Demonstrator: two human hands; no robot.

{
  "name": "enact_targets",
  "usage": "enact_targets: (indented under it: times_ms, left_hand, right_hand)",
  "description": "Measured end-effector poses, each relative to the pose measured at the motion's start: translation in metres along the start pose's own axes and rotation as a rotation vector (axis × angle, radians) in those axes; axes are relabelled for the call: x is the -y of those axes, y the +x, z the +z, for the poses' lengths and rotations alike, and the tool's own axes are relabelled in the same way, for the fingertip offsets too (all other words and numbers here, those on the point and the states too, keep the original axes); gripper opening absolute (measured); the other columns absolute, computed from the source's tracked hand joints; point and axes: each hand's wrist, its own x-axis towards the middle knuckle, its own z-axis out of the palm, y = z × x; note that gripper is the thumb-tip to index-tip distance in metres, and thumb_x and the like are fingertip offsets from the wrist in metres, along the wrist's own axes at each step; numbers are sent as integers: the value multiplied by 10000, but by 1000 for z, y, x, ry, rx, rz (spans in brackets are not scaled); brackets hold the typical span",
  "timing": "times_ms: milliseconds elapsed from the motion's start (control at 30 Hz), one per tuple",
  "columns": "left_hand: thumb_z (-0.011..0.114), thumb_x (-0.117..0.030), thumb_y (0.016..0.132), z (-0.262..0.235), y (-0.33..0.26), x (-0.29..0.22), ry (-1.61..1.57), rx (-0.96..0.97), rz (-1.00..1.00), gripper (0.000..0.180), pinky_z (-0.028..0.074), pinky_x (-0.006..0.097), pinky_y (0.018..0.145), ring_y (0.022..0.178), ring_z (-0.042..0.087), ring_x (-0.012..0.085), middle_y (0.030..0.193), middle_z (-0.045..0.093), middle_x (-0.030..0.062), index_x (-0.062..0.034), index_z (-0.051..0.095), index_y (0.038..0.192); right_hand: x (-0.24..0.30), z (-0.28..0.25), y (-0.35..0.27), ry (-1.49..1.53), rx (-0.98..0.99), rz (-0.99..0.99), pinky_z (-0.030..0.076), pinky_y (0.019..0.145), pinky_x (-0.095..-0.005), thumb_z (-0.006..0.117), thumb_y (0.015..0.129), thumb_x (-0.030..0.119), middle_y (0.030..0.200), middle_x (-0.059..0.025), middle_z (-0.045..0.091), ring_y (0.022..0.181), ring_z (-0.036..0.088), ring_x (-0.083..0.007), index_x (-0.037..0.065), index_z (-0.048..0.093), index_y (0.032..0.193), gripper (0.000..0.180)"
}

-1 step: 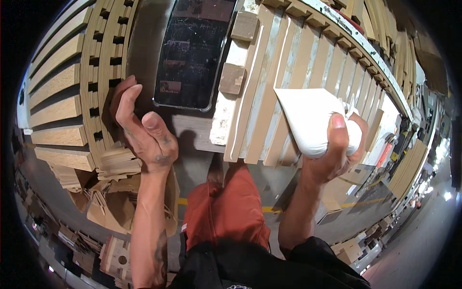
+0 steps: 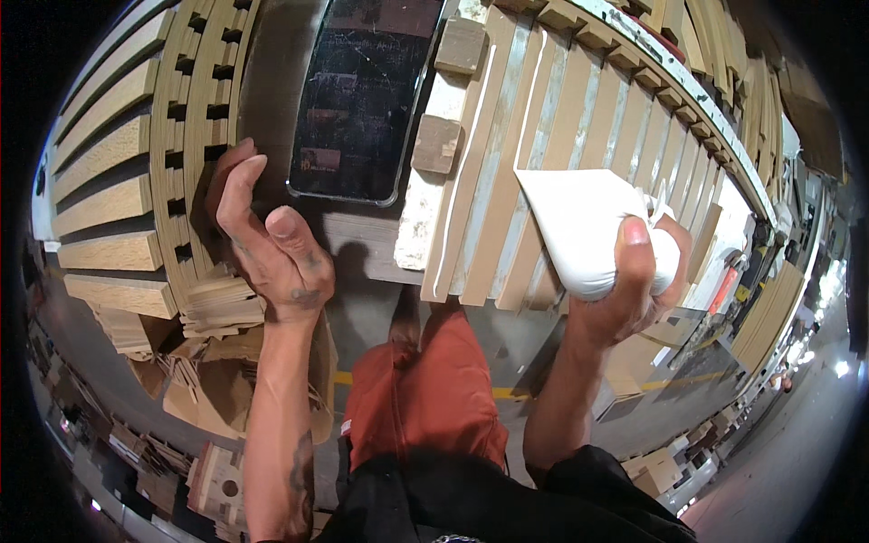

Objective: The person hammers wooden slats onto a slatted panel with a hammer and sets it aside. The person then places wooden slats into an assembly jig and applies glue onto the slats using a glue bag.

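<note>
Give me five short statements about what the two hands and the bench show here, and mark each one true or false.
1. The right hand grips a white cone-shaped bag. True.
2. The bag's pointed tip aims at the row of wooden slats. True.
3. The left hand holds a hammer. False: it holds no tool; its fingers rest at the edge of the stacked slats.
4. A dark flat phone lies on the bench between the two groups of slats. True.
5. The phone is in the right hand. False: it lies free on the bench, nearer the left hand.
</note>
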Motion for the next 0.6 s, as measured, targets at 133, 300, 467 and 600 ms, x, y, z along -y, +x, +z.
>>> enact_targets:
  times_ms: [133, 300, 467, 600]
  left_hand:
    - [201, -505, 1014, 2, -1, -2, -36, -22, -20, 619, 334, 409, 1093, 1254, 442, 287, 1322, 419, 207, 22, 330, 1313]
    - [298, -407, 1035, 6, -1, 1, -106, -101, 22, 504, 376, 416, 1044, 1196, 478, 329, 1270, 447, 223, 19, 377, 1291]
    - [302, -381, 1040, 8, -2, 3, -92, -115, 51, 486, 394, 414, 1033, 1184, 489, 329, 1263, 452, 228, 32, 383, 1284]
    - [320, -353, 1042, 7, -3, 3, -109, -135, 53, 462, 402, 403, 1027, 1178, 493, 325, 1262, 456, 229, 41, 395, 1273]
  right_hand:
    - [5, -15, -16, 46, 61, 59, 444, 713, -280, 682, 788, 157, 886, -89, 595, 773, 549, -146, 0, 597, 929, 227]
    - [9, -16, -27, -44, 69, 21, 473, 630, -301, 634, 751, 276, 767, -93, 567, 683, 562, -166, 4, 561, 829, 292]
    - [10, -28, -43, -49, 104, 0, 467, 682, -320, 643, 719, 231, 849, -129, 572, 742, 553, -189, 16, 547, 824, 258]
    - [24, -36, -50, -40, 198, 80, 459, 745, -345, 659, 678, 218, 933, -164, 563, 810, 540, -212, 4, 543, 833, 288]
